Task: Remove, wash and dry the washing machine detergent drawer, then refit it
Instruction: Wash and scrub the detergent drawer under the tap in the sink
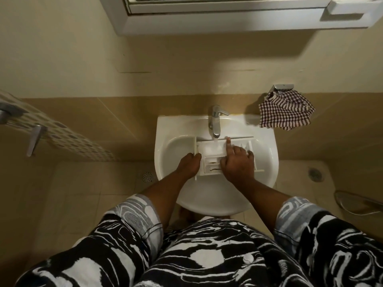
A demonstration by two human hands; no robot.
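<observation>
The white detergent drawer (211,154) lies in the white sink (165,150), under water running from the chrome tap (216,123). My left hand (188,163) grips the drawer's left side wall. My right hand (237,162) lies flat over the drawer's right part, its index finger stretched out into a far compartment beside the water stream. The hand hides most of the drawer's right half.
A checked cloth (285,110) hangs from a chrome holder on the wall right of the sink. A patterned towel (62,133) hangs on a rail at the left. The tiled floor has drains at left (147,176) and right (316,174). A cabinet (228,15) hangs above.
</observation>
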